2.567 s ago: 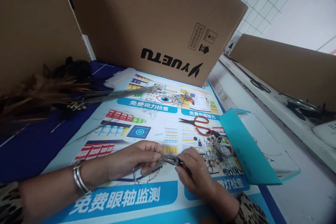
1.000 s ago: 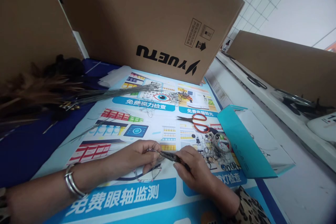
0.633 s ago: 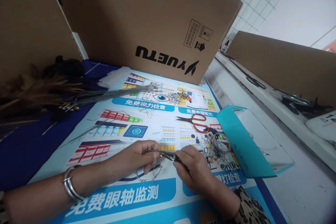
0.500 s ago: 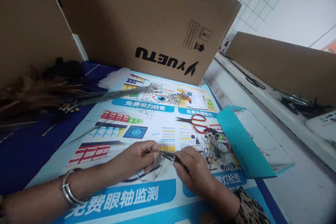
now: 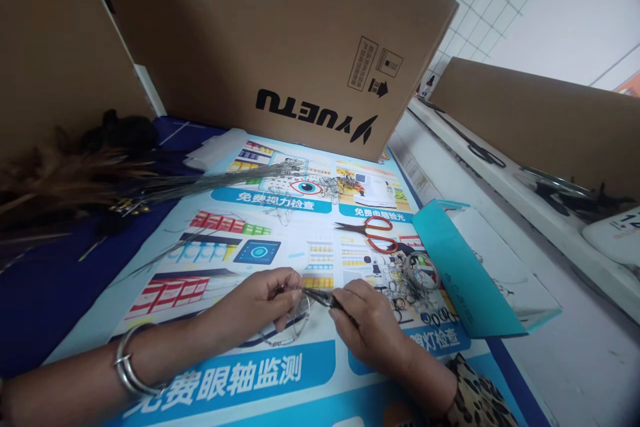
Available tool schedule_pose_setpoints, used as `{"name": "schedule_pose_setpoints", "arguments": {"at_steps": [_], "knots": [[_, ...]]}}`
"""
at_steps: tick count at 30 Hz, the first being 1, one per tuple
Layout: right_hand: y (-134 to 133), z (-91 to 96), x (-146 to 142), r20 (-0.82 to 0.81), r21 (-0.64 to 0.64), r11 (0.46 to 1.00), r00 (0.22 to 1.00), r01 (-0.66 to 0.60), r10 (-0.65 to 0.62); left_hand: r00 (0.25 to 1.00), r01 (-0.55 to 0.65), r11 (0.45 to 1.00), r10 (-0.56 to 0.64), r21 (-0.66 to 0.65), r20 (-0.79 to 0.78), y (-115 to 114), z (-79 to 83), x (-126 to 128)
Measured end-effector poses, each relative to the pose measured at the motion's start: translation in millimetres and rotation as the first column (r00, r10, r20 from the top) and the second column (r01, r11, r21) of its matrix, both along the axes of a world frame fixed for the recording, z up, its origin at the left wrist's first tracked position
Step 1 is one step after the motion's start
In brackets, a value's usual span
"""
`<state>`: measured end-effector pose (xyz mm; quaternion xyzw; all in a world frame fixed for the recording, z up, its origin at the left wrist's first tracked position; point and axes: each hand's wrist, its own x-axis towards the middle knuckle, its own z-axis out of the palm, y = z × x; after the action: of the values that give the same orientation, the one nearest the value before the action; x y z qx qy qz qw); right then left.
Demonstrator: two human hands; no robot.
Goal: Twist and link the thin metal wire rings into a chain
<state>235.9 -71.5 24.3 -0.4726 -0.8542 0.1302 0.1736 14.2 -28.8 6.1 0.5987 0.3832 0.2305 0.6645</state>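
Between the thumb and fingers of my left hand (image 5: 273, 297) is pinched a thin wire loop (image 5: 287, 340), which hangs below the fingers and looks like a bracelet with small beads. My right hand (image 5: 367, 323) is closed around a pair of pliers (image 5: 320, 295). The pliers' jaws point left and meet the wire at my left fingertips; exactly what they grip is too small to tell. Beyond my right hand lie red-handled scissors (image 5: 380, 235) and a tangled heap of wire pieces and rings (image 5: 413, 280).
A teal open box (image 5: 465, 287) with wire bits stands at the right. Long thin wires (image 5: 225, 179) lie at the back left, near brown feathery material (image 5: 75, 173). A large cardboard box (image 5: 275, 27) blocks the back. A white ledge (image 5: 530, 207) holds tools along the right.
Both hands stay in nearly the same place. The pliers have tilted very slightly at the left fingertips; the surrounding things have not moved.
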Motion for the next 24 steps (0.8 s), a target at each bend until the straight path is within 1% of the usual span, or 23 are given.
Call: {"name": "schedule_pose_setpoints", "arguments": {"at_steps": [6, 14, 19, 24], "knots": [[0.2, -0.9, 1.3, 0.014, -0.011, 1.000, 1.000, -0.016, 0.016, 1.000, -0.011, 1.000, 0.011, -0.008, 0.013, 0.5, -1.1, 0.7], [2.0, -7.5, 2.3, -0.012, -0.009, 1.000, 1.000, -0.013, 0.013, 1.000, -0.024, 0.999, 0.025, -0.031, 0.011, 0.2, 4.6, 0.2], [1.4, -7.9, 4.1, -0.112, -0.043, 0.998, 0.993, 0.035, -0.040, 0.997, -0.078, 0.997, 0.078, -0.020, 0.011, 1.2, 2.3, 0.0], [1.1, -5.1, 5.5, -0.260, -0.017, 0.990, 0.955, 0.142, -0.141, 0.991, -0.135, 0.990, 0.136, 0.048, -0.018, 4.1, -2.8, -0.5]]}}
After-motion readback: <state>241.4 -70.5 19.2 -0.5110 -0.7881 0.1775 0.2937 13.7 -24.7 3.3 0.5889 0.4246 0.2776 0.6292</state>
